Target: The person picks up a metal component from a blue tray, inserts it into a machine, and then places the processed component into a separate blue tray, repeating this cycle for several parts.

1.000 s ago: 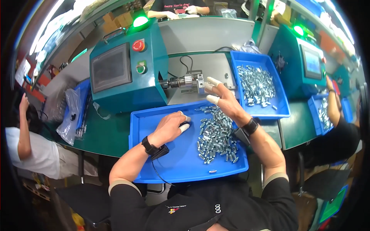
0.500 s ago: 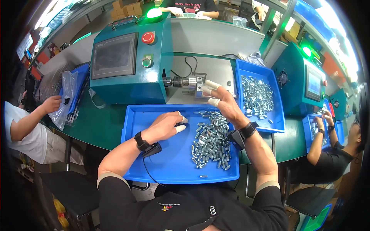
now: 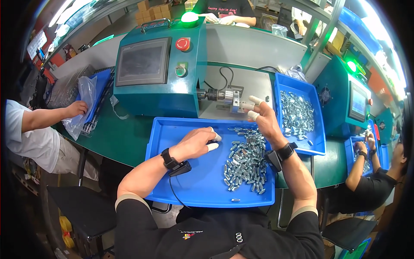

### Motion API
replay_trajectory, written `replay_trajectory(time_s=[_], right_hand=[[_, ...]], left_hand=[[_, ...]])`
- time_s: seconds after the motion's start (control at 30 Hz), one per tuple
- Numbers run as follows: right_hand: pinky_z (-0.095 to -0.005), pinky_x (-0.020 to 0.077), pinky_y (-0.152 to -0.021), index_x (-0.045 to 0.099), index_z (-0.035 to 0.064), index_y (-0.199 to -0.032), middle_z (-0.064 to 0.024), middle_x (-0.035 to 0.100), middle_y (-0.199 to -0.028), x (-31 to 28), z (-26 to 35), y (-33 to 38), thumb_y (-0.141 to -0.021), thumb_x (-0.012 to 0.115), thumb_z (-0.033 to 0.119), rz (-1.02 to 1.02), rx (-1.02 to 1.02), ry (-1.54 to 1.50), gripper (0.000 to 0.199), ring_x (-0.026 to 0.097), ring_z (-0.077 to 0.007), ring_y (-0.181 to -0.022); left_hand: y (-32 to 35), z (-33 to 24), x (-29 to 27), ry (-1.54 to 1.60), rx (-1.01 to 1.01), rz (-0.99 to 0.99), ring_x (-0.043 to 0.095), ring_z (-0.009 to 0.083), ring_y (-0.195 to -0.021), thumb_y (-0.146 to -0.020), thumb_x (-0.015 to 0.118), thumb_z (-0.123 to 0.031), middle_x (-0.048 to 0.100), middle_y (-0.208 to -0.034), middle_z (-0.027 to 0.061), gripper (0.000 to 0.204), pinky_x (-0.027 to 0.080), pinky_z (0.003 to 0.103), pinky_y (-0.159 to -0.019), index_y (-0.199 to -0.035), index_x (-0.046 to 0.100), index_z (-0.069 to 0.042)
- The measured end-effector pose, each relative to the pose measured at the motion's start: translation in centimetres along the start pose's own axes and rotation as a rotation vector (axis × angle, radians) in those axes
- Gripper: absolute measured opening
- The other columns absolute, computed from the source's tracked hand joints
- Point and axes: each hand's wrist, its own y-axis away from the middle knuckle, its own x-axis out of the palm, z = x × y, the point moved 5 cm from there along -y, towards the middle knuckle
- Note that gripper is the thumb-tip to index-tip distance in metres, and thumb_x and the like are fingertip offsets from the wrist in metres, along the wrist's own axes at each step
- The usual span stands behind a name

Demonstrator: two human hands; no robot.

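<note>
My left hand [image 3: 196, 143] is over the left half of a blue tray [image 3: 189, 190], its fingers bent downward. White finger cots cover the thumb and forefinger, which stand apart with nothing visible between them. Several small shiny metal fittings [image 3: 246, 164] lie heaped in the tray's right half. Beyond that heap, my right hand [image 3: 267, 121] reaches to a metal clamping block [image 3: 233, 100] beside the machine's chuck [image 3: 212, 94]. Its cot-covered fingers are spread, one fingertip at the block's right side. Whether a fitting sits at that fingertip is too small to tell.
A teal machine [image 3: 159, 97] with a dark screen and red button stands behind the tray. At right, a second blue tray [image 3: 321, 138] holds more fittings. A co-worker's hand [image 3: 76, 108] touches a clear plastic bag [image 3: 86, 93] at left. Another person [image 3: 366, 172] works at right.
The whole view has shifted, so the scene sits further right. My hands keep nearly the same places by the tray and block. The left co-worker's hand has moved toward the bag's upper part.
</note>
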Motion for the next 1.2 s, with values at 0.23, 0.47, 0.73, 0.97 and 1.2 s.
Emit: replay_trajectory(time_s=[0.23, 0.47, 0.73, 0.97, 1.2], right_hand=[[-0.0322, 0.0589, -0.087, 0.046, -0.0034, -0.16, -0.0191, 0.074, -0.132, 0.4, -0.3, -1.6, -0.105, 0.065, 0.012, -0.068, -0.02, -0.004, 0.059, 0.072, -0.0216, -0.114], [-0.0348, 0.0589, -0.079, 0.056, -0.0059, -0.151, -0.0179, 0.08, -0.103, -1.2, 1.0, -3.2, -0.103, 0.072, 0.023, -0.3, -0.009, 0.356, 0.058, 0.075, -0.0215, -0.089], [-0.0488, 0.06, -0.08, 0.066, -0.0017, -0.139, -0.0235, 0.077, -0.086, 0.7, 4.3, -5.7, -0.094, 0.075, 0.033, -0.279, -0.194, 1.161, 0.058, 0.078, -0.038, -0.087], [-0.0544, 0.0586, -0.085, 0.068, 0.0058, -0.138, -0.0253, 0.078, -0.097, -1.4, 5.4, -4.9, -0.087, 0.074, 0.033, -0.341, -0.157, 1.164, 0.058, 0.075, -0.046, -0.095], [-0.0487, 0.0591, -0.091, 0.064, 0.0047, -0.145, -0.0181, 0.08, -0.106, -12.8, 1.3, 1.4, -0.094, 0.077, 0.039, -0.539, 0.099, 1.117, 0.063, 0.077, -0.0367, -0.099]], left_hand=[[0.0, 0.0, 0.0, -0.021, -0.02, 0.066, 0.069, 0.0369, -0.107, -0.097, 0.077, -0.015, 0.072, -0.113, 0.0155, 0.03, 0.056, 0.045, -0.092, -0.125, 0.075, -0.002], [0.3, -0.2, -0.3, -0.013, -0.019, 0.08, 0.069, 0.037, -0.107, -0.097, 0.078, -0.015, 0.072, -0.114, 0.0144, 0.03, 0.056, 0.046, -0.092, -0.124, 0.075, -0.003], [0.6, -0.2, 0.0, -0.005, 0.011, 0.055, 0.069, 0.037, -0.106, -0.097, 0.077, -0.015, 0.072, -0.113, 0.0147, 0.028, 0.056, 0.046, -0.092, -0.122, 0.075, -0.003], [0.7, 0.0, -0.4, 0.002, 0.021, 0.047, 0.069, 0.0368, -0.106, -0.097, 0.077, -0.015, 0.072, -0.114, 0.0149, 0.028, 0.056, 0.045, -0.092, -0.122, 0.075, -0.002], [0.3, -0.3, -0.2, -0.011, 0.015, 0.054, 0.069, 0.0357, -0.105, -0.098, 0.077, -0.016, 0.073, -0.113, 0.0143, 0.028, 0.056, 0.044, -0.092, -0.123, 0.076, -0.003]])
